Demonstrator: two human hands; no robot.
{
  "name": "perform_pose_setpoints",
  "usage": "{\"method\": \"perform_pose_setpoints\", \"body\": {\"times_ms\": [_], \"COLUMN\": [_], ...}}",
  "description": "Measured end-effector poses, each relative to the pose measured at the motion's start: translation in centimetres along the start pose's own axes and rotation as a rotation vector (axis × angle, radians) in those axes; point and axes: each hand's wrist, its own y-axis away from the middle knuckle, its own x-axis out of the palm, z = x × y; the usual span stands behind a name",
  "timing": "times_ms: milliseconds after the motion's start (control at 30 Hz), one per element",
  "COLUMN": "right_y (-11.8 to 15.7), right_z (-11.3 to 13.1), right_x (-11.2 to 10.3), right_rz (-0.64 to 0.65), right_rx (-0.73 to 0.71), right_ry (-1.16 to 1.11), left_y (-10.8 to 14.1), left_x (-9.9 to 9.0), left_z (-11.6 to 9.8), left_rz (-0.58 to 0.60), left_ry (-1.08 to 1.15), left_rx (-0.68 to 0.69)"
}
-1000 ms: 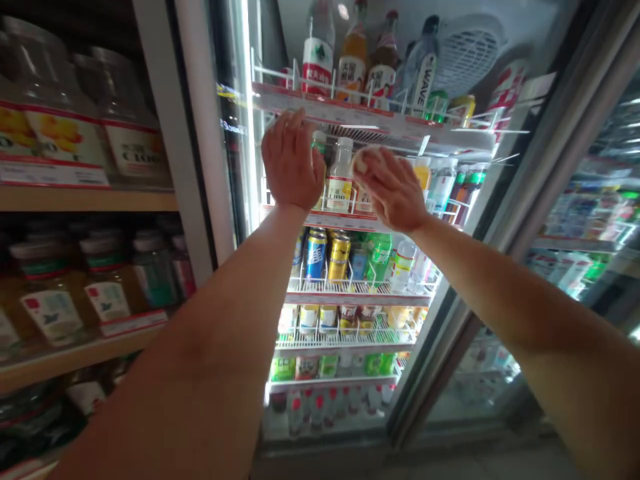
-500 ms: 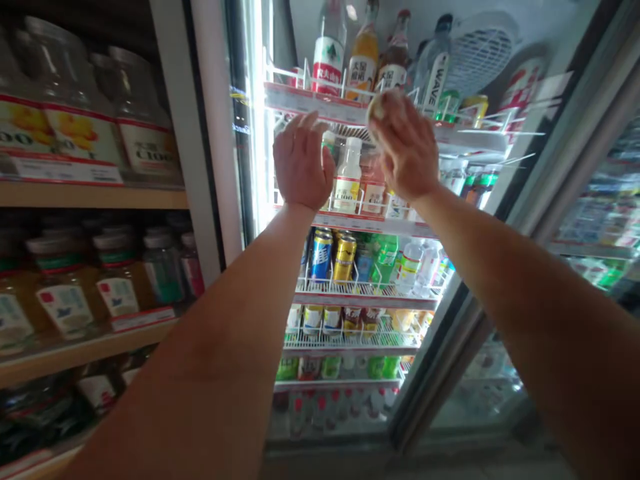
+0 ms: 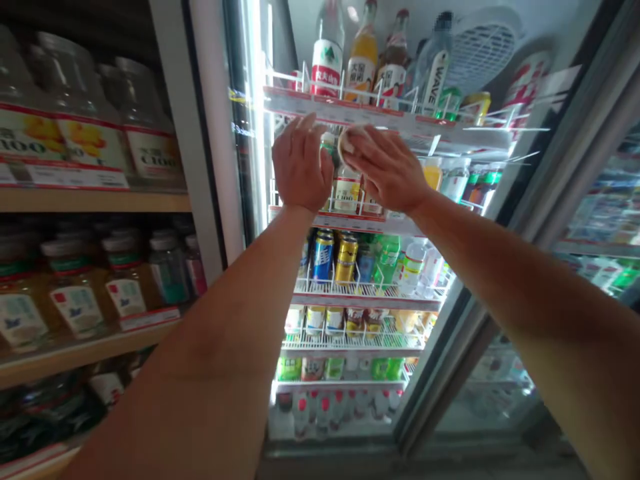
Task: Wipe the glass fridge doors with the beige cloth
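Across the middle of the view stands a lit, glass-fronted cooler point(image 3: 330, 448), its wire shelves filled with drinks. To the left of the cooler, wooden shelving point(image 3: 95, 200) bears rows of labelled bottles point(image 3: 87, 137). Right of the cooler, a neighbouring cabinet point(image 3: 595, 248) shows blurred drinks. The person's left forearm point(image 3: 225, 300) and right forearm point(image 3: 500, 267) extend up from the lower corners towards the cooler. Inside the cooler, at its upper right, is a round white grille point(image 3: 483, 50). The right hand point(image 3: 390, 167) lies before the cooler's upper part, its fingers extended and pressed together over a pale pad; whether the pad is also pinched cannot be told. The left hand point(image 3: 303, 163) is raised just beside it, empty, fingers slightly spread and thumb apart; contact with the glass cannot be determined. On the cooler's top shelf stand a red-and-white-labelled bottle point(image 3: 326, 70), an orange drink bottle point(image 3: 361, 70) and a WAVE bottle point(image 3: 437, 77). Lower in the cooler, a blue can point(image 3: 323, 257) adjoins a gold can point(image 3: 346, 260). The pale pad point(image 3: 346, 147) shows beyond the right fingertips, near the left thumb, before the cooler's second shelf.
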Motion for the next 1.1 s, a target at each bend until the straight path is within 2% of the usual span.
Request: {"method": "perform_pose_setpoints", "body": {"times_ms": [33,67,100,200,233,267,300,400,433,467,500,600,633,667,700,767,833,900,1033,1100], "right_y": [-0.4,-0.9,-1.5,-3.6,-4.1,-4.4,-4.6,-4.6,-4.5,-4.5,-4.4,-4.0,-3.8,-3.4,-2.9,-1.9,-1.3,-1.6,-4.7,-6.2], "right_z": [0.0,-0.2,-0.6,-2.0,-2.2,-2.2,-2.1,-1.1,-0.8,-0.4,-0.2,0.4,0.6,0.8,1.1,1.6,2.3,3.4,6.0,6.7], "right_x": [-0.4,-1.0,-1.6,-2.7,-2.7,-2.5,-2.3,-1.5,-1.4,-1.4,-1.4,-1.2,-1.0,-0.6,-0.2,0.6,1.4,2.1,3.1,3.1], "right_rz": [0.054,0.052,-0.001,-0.294,-0.370,-0.398,-0.369,-0.063,0.012,0.029,-0.009,-0.241,-0.274,-0.263,-0.207,-0.041,0.043,-0.012,-0.221,-0.240], "right_rx": [-0.050,-0.037,0.042,0.506,0.611,0.626,0.544,0.040,-0.050,-0.062,-0.001,0.354,0.409,0.399,0.320,0.064,-0.073,0.001,0.352,0.381], "right_ry": [-0.002,0.019,0.060,0.180,0.192,0.190,0.171,0.043,0.004,-0.015,-0.011,0.075,0.082,0.071,0.044,-0.030,-0.084,-0.122,-0.270,-0.458], "left_y": [0.0,0.0,0.0,0.1,0.1,0.2,0.2,0.3,0.3,0.3,0.3,0.4,0.4,0.5,0.5,0.5,0.4,0.3,0.0,-0.1], "left_x": [0.0,0.0,0.0,-0.1,-0.2,-0.2,-0.2,-0.2,-0.1,-0.1,0.0,-0.1,-0.1,-0.1,-0.1,-0.1,-0.1,-0.2,-0.4,-0.4], "left_z": [0.0,0.1,0.1,0.0,0.0,-0.1,-0.2,-0.2,-0.2,-0.2,-0.2,-0.2,-0.3,-0.3,-0.3,-0.3,-0.3,-0.3,-0.1,0.1], "left_rz": [-0.001,0.000,0.001,-0.014,-0.019,-0.023,-0.026,-0.041,-0.050,-0.062,-0.076,-0.101,-0.102,-0.102,-0.099,-0.090,-0.078,-0.037,0.105,0.129], "left_ry": [-0.008,-0.012,-0.010,-0.025,-0.037,-0.043,-0.044,-0.034,-0.036,-0.045,-0.056,-0.098,-0.111,-0.116,-0.108,-0.072,-0.023,0.019,0.073,0.080], "left_rx": [0.002,0.003,0.004,0.019,0.031,0.040,0.045,0.023,0.015,0.013,0.014,0.035,0.044,0.048,0.045,0.026,0.004,0.028,0.176,0.218]}}
